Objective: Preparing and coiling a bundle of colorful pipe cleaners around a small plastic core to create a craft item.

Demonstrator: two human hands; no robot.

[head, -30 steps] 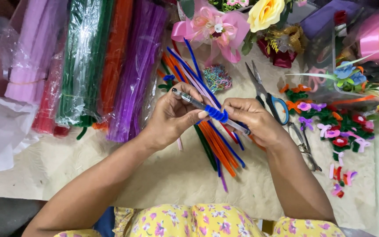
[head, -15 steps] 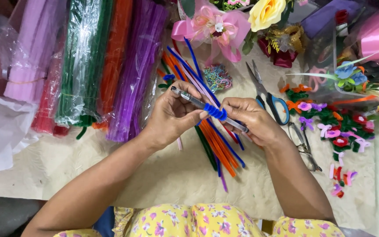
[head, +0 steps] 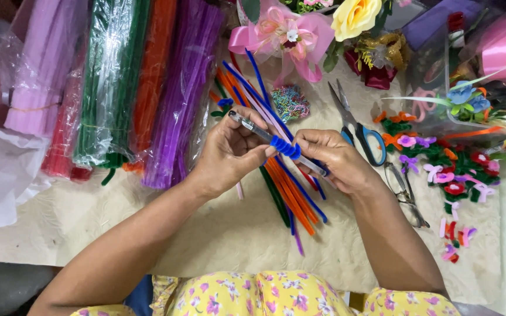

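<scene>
My left hand grips the upper end of a clear pen held slanted above the table. A blue pipe cleaner is coiled tightly round the pen's middle. My right hand pinches the pen's lower end just below the coil. Under both hands lies a loose fan of orange, blue, green and purple pipe cleaners.
Bagged bundles of pipe cleaners in pink, green, orange and purple lie at the left. Blue-handled scissors, glasses and several small pipe-cleaner flowers sit to the right. Artificial flowers and a pink ribbon bow stand behind.
The hands stay in nearly the same place. The fingers have shifted slightly on the pen and the blue coil.
</scene>
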